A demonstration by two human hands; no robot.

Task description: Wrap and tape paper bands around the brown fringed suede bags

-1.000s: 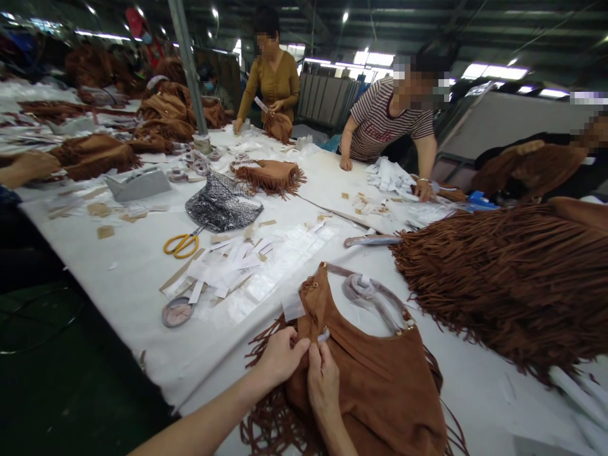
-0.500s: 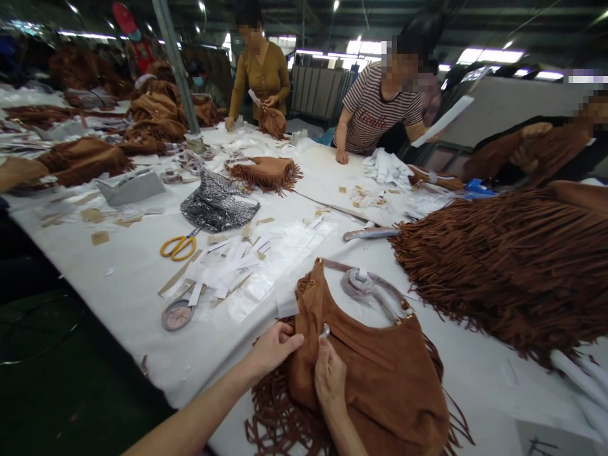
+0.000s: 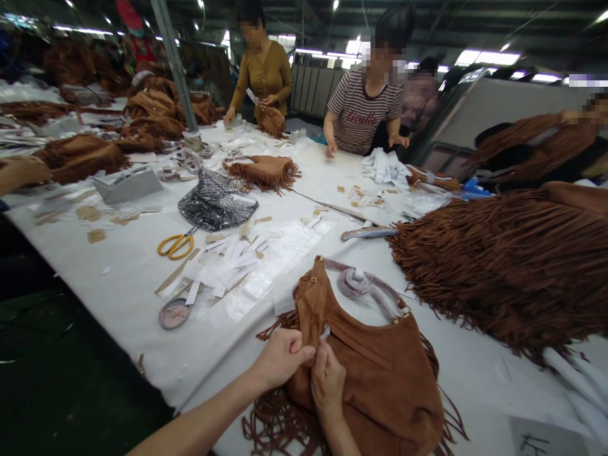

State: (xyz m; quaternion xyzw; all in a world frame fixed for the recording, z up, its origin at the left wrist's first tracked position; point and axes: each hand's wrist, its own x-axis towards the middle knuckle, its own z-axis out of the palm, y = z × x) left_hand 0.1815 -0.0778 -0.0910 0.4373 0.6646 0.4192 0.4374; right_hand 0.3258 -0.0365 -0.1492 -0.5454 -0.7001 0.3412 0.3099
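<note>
A brown suede handbag (image 3: pixel 380 380) with fringe lies on the table in front of me, its zip running down from the upper left. My left hand (image 3: pixel 285 356) is closed at the bag's left side, fingers curled and thumb pressed on the suede beside the zip. Just right of it, my right hand (image 3: pixel 329 379) pinches a small zip pull (image 3: pixel 325 332) that looks wrapped in clear or white film. The wrapped strap (image 3: pixel 357 282) curls above the bag's opening. A white tag (image 3: pixel 284 303) sticks out by the upper left edge.
Yellow-handled scissors (image 3: pixel 175 246), paper strips (image 3: pixel 223 269) and a tape roll (image 3: pixel 175 313) lie to the left. A dark patterned sheet (image 3: pixel 216 199) is beyond them. Fringed brown bags (image 3: pixel 503 266) are piled at the right. Several people stand around the table.
My left hand has shifted right, closer to my right hand, and its fingers have curled in. The person in the striped top has lowered a white strip out of sight.
</note>
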